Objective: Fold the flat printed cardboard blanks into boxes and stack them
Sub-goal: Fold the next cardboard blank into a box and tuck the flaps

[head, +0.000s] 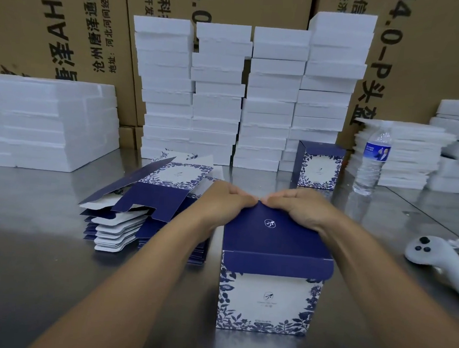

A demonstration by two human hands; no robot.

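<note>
Upright box (269, 295), navy-lidded, floral-printed.

even, cool overhead light, soft glare on the steel table (41, 214), edges bowed and slightly blurred.

One wide-angle view, worn on the person's head, looks forward and down across the table (37, 268). It sits close: both forearms run in from the bottom edge, and the box (268, 297) fills the near centre. Toward 12 o'clock it reaches the white foam stacks (218, 90) and brown cartons (56, 23).
</note>
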